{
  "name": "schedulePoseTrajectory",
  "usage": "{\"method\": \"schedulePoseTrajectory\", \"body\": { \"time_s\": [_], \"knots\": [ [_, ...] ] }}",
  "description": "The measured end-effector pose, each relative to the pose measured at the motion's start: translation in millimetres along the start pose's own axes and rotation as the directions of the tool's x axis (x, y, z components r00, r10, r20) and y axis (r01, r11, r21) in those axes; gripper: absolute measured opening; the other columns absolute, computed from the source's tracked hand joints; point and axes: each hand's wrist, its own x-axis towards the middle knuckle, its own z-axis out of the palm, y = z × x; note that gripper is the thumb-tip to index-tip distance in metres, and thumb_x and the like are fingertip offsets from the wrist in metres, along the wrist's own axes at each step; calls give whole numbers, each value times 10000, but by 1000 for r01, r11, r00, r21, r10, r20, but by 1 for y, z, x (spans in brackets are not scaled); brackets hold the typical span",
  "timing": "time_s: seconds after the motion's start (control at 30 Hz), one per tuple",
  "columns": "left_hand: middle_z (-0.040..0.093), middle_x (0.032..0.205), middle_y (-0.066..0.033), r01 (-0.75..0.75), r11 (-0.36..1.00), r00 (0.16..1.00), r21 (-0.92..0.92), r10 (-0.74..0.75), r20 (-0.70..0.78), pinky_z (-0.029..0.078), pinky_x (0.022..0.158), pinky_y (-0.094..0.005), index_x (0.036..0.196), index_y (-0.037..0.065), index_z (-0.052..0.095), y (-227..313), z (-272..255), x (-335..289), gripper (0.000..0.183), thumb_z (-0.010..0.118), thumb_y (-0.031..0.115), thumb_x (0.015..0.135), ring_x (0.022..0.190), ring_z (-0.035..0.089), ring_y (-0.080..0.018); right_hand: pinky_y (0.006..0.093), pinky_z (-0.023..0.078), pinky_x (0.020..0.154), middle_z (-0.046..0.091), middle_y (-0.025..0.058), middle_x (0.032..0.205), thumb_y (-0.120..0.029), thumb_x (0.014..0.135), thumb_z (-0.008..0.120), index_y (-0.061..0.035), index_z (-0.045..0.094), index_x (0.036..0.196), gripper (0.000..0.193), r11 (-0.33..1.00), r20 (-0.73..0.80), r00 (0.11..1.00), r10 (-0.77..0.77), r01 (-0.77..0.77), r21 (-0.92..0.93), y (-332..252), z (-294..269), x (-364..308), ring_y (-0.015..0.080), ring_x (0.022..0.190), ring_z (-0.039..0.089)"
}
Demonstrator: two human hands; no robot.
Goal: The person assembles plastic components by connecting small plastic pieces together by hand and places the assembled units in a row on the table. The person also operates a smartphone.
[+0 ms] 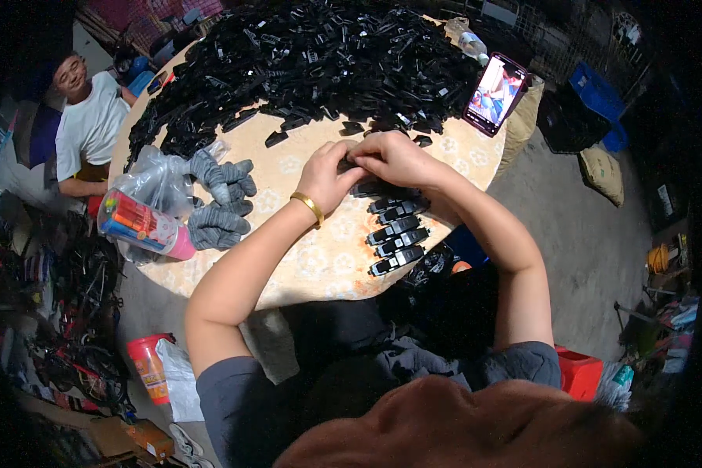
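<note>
Over the middle of the round table (288,277), my left hand (327,173) and my right hand (396,159) meet with fingers pinched together. Between them is a small black plastic part (345,165), mostly covered by the fingers, so its shape cannot be made out. Just below my right hand, several black plastic clips (398,232) with pale, shiny bits lie side by side in a column toward the near edge. Beyond both hands spreads a big heap of loose black plastic pieces (327,66), a few strays lying close to my fingertips.
Left of my forearm lie grey gloves (218,226), a clear plastic bag (160,183) and a tipped container of coloured pens (144,226). A lit phone (495,93) and a plastic bottle (468,40) are at the far right. A person in a white shirt (93,117) sits at left.
</note>
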Motion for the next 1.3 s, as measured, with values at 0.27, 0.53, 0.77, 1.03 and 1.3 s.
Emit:
{"method": "schedulePoseTrajectory", "body": {
  "time_s": [0.27,0.53,0.77,1.03,1.3],
  "knots": [
    [587,894,-132,-103,974,993,201,113,-43,435,811,-374,932,56,622,-5,4,-4,240,690,87,705,897,524,-313,372,470,781,599,95,977,-107,739,619,-56,640,991,258,874,-193,973,-126,17,-486,20,-21,-14,281,908,547],
    [568,865,-111,-110,987,987,114,95,128,434,805,-364,890,70,653,4,-7,-6,197,696,92,699,902,517,-296,365,457,745,575,76,878,-162,736,667,-49,668,844,156,862,-143,977,-157,65,-502,20,-13,-13,271,861,533],
    [573,854,-126,-106,974,994,201,99,46,433,789,-376,856,35,643,5,-2,-8,215,718,151,692,873,518,-310,299,482,645,614,71,908,-152,728,702,-30,635,829,172,976,-244,947,208,-186,109,11,-14,-15,201,771,591],
    [571,836,-130,-60,968,998,243,60,6,434,774,-383,821,31,635,3,-1,-8,227,735,176,679,860,520,-313,289,490,705,640,113,866,-98,728,674,-2,629,1034,324,960,-27,998,60,-50,275,17,-8,-14,177,817,619],
    [562,741,-105,-21,958,1000,285,18,13,437,665,-355,791,21,667,1,-11,-7,222,754,182,664,740,543,-264,400,477,729,632,139,888,-174,690,726,-40,675,934,283,973,38,999,35,-26,-231,6,-26,-22,313,851,601]
  ]
}}
